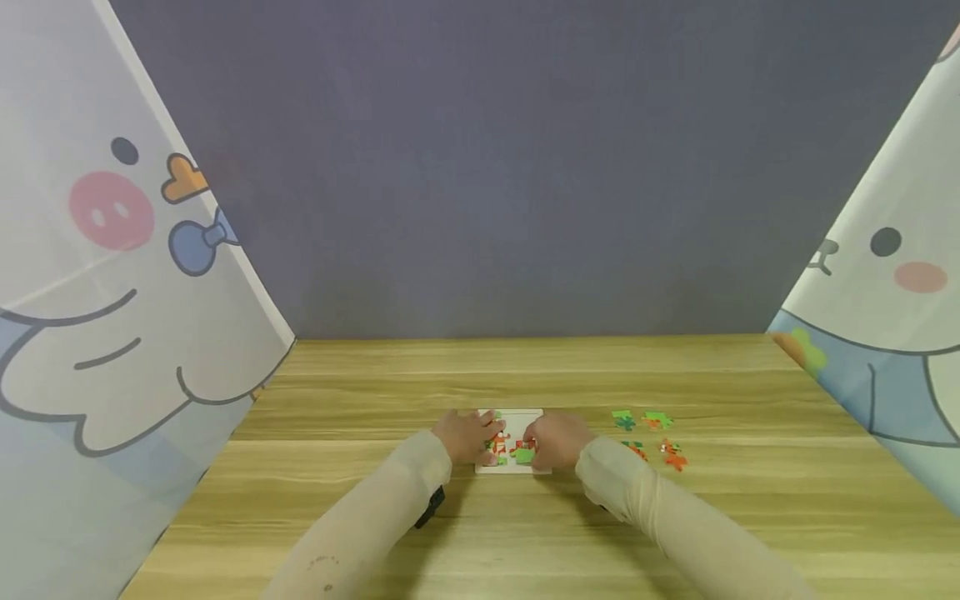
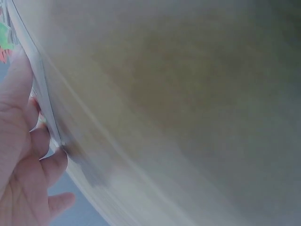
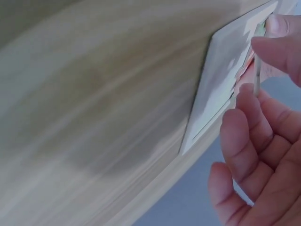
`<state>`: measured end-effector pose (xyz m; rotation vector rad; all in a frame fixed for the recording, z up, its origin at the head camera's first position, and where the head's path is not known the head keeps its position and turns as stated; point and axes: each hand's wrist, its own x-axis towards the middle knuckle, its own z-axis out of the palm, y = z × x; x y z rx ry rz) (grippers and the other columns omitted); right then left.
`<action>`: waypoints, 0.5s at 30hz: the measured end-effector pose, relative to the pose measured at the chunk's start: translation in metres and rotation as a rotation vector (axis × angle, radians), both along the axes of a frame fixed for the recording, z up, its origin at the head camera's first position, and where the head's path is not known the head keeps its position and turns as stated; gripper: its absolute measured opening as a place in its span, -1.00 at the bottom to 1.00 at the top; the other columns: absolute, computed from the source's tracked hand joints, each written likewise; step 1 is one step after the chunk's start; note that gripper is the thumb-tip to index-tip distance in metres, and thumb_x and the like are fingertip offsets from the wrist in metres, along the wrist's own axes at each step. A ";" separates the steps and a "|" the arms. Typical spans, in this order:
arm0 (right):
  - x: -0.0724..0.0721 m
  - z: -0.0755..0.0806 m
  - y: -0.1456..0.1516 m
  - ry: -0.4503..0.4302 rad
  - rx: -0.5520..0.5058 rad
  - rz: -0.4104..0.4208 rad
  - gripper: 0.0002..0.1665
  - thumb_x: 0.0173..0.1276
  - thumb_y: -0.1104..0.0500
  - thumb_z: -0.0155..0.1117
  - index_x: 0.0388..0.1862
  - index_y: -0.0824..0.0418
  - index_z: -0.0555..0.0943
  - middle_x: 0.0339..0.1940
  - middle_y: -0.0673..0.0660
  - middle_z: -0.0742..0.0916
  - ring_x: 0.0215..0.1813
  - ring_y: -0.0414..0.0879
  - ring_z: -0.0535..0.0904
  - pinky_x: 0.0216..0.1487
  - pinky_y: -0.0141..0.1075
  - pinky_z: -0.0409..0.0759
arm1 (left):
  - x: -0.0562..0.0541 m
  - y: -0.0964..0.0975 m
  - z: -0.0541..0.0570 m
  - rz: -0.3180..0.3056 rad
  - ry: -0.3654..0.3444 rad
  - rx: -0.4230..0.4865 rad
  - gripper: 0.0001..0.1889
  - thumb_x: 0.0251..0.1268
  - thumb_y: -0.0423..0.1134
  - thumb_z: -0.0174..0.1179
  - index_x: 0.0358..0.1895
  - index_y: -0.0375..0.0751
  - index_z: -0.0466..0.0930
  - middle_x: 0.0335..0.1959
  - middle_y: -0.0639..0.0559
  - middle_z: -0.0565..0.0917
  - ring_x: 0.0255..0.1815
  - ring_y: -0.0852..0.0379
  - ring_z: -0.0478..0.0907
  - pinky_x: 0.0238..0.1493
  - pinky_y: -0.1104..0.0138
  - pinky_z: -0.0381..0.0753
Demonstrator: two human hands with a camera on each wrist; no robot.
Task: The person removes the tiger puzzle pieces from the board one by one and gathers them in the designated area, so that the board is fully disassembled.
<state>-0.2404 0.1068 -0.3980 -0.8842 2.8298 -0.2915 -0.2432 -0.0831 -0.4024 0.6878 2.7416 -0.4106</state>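
Observation:
A white puzzle board [image 1: 519,421] lies on the wooden table, with joined red and green pieces [image 1: 500,448] along its left part. My left hand [image 1: 461,437] rests on the board's left side, its thumb by the pieces and other fingers at the edge in the left wrist view. Over the right part, my right hand [image 1: 561,440] pinches a green and red puzzle piece [image 1: 524,456] between thumb and fingers. That piece appears edge-on in the right wrist view, tilted up off the board. The hands partly cover the board.
Several loose puzzle pieces [image 1: 657,419] lie on the table [image 1: 525,533] to the right of my right hand, some partly overlapping. A grey partition [image 1: 525,183] stands behind the table, and printed cloth panels [image 1: 150,275] flank both sides.

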 end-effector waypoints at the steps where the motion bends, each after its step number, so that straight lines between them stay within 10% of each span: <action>1: 0.000 0.000 0.003 -0.005 -0.007 0.004 -0.63 0.03 0.30 0.45 -0.11 0.29 0.75 -0.41 0.01 0.75 -0.40 -0.16 0.56 -0.24 -0.14 0.65 | 0.000 0.000 0.000 -0.001 0.001 -0.005 -0.27 0.40 0.32 0.00 0.57 0.20 0.16 0.57 0.21 0.19 0.51 0.17 0.24 0.40 0.06 0.35; 15: 0.008 0.008 0.043 0.014 -0.068 0.024 -0.59 0.07 0.33 0.39 -0.03 0.30 0.75 -0.59 -0.09 0.55 -0.54 -0.25 0.28 -0.53 -0.41 0.21 | 0.001 0.001 0.005 0.033 -0.059 0.050 -0.27 0.43 0.26 0.03 0.58 0.15 0.14 0.59 0.16 0.14 0.53 0.12 0.20 0.43 -0.01 0.28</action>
